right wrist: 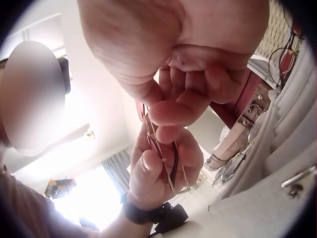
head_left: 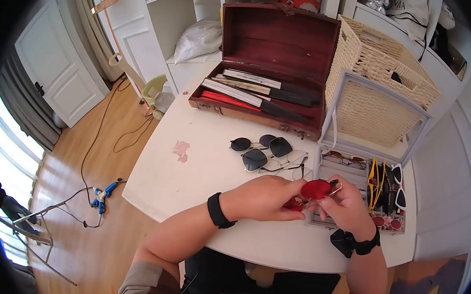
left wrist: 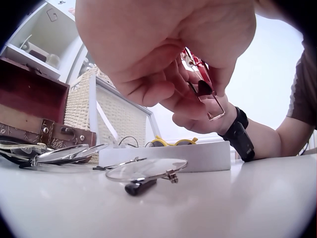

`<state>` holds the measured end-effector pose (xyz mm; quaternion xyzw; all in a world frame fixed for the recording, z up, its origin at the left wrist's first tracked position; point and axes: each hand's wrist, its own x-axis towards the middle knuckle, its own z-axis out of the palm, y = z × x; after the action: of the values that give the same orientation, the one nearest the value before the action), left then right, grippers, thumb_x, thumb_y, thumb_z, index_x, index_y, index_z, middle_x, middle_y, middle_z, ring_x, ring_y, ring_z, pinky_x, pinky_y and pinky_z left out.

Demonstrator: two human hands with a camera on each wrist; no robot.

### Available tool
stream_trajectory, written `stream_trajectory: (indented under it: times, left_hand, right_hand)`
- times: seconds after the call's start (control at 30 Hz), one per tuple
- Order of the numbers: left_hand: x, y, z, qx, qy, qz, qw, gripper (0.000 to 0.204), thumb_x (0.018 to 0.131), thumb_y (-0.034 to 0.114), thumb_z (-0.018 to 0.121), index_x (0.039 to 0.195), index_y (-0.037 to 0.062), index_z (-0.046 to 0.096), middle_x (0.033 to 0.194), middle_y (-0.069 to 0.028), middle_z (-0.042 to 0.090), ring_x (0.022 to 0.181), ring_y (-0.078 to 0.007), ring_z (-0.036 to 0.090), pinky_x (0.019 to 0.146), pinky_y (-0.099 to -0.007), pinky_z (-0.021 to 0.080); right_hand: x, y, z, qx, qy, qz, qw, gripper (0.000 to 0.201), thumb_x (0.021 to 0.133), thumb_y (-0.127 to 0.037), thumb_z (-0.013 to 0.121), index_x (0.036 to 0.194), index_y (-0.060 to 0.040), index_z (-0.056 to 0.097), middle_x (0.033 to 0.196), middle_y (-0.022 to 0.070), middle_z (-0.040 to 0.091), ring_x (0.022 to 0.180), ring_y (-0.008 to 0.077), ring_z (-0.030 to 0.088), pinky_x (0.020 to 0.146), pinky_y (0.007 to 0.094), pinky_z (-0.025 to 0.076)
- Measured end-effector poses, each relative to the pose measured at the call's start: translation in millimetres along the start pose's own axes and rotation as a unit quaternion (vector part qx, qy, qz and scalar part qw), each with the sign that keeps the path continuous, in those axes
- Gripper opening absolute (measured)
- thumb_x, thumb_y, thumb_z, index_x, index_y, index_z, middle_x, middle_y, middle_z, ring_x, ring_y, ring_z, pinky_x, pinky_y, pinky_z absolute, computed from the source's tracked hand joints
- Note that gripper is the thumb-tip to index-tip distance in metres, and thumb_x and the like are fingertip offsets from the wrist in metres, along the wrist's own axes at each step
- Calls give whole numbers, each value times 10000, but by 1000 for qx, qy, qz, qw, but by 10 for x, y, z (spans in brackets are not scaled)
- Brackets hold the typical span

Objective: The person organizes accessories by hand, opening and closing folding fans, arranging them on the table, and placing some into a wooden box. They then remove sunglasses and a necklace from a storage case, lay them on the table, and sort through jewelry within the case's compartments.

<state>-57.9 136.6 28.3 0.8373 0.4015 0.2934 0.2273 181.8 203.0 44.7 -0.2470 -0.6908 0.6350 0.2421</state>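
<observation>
Both hands hold a pair of red-lensed sunglasses (head_left: 316, 190) with thin gold metal arms, raised over the front edge of a grey compartment case (head_left: 333, 168). My left hand (head_left: 267, 196) pinches the frame from the left, one red lens partly behind its thumb. With thumb and fingers, my right hand (head_left: 348, 207) grips the other side, near a thin metal arm. In the left wrist view, a dark arm tip (left wrist: 204, 88) shows between the fingers. Yellow glasses (head_left: 374, 183), white-framed glasses (head_left: 399, 187) and small pink-red sunglasses (head_left: 389, 221) lie in the case.
Dark sunglasses (head_left: 254, 159) and clear glasses (head_left: 301, 173) lie on the white table (head_left: 155, 179). Behind them stands an open dark red chest (head_left: 280, 40) with several folded fans (head_left: 234, 94). A woven basket (head_left: 359, 57) stands behind the case's raised lid (head_left: 387, 93).
</observation>
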Motion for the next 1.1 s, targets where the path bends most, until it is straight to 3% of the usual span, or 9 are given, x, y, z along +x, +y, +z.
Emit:
stream_trajectory:
  times: [0.1,0.3,0.4,0.63,0.7,0.83,0.9,0.93,1.1]
  left_hand:
    - [0,14,-8,3,4,-3,1000,536,823,305,825,1236,79,568,831,-107,696,734,-329,672,650,-398,527]
    - [-12,89,-110,-47,-40,-46,997,437,818,236,810,1176,76,617,839,-90,711,719,-293,690,669,-370,548]
    - [-27,126,-183,-47,-91,-75,992,431,812,232,812,1158,70,612,829,-85,717,707,-289,697,666,-367,557]
    - [-70,64,-211,-83,-90,-96,988,466,857,284,773,1173,38,534,818,-143,713,737,-331,709,662,-381,552]
    - [-55,115,-257,-88,-87,-109,986,416,873,287,764,1114,20,555,818,-149,717,746,-322,719,676,-364,559]
    - [-32,114,-336,-115,-118,-142,976,355,892,283,747,1072,14,600,867,-145,721,783,-295,721,678,-357,559]
    - [-38,32,-281,-81,67,-71,992,307,906,272,730,1062,23,641,944,-131,719,847,-239,720,691,-344,553]
    - [-51,57,-305,-105,91,-108,984,270,929,176,704,1139,14,654,960,-88,691,855,-155,646,750,-273,476]
    - [-66,-15,-340,-85,214,-115,966,141,951,101,638,1041,-5,657,862,-29,621,734,-101,508,704,-249,439]
  right_hand:
    - [-1,20,-40,-29,-14,39,999,107,964,-32,588,1065,-24,553,836,48,697,630,62,563,597,228,479]
    - [4,-42,-22,-78,7,-25,997,340,935,-2,602,1262,-41,519,1032,47,649,858,84,597,778,238,498]
    - [2,38,-71,-94,-36,-103,990,596,900,39,611,1446,-79,406,1190,74,576,994,116,568,889,278,473]
    - [-5,-54,-101,-229,-73,-141,960,573,909,17,620,1450,-74,453,1145,96,621,951,167,625,899,310,513]
    - [20,-8,-87,-220,-38,-180,958,493,932,-35,650,1406,-62,516,1167,114,649,940,183,644,874,313,527]
    - [33,-11,-62,-213,-4,-136,968,412,926,-104,703,1326,-60,613,1139,86,706,940,149,651,819,304,510]
    - [54,-18,-65,-206,-27,-92,974,389,929,-89,700,1311,-43,636,1096,80,723,863,132,652,770,282,517]
    - [65,-8,-72,-208,-29,-88,974,389,929,-89,700,1311,-43,636,1096,80,723,863,132,652,770,282,517]
    - [77,-15,-49,-190,-64,-20,979,382,918,-94,709,1293,-50,653,1099,68,725,817,121,631,773,279,505]
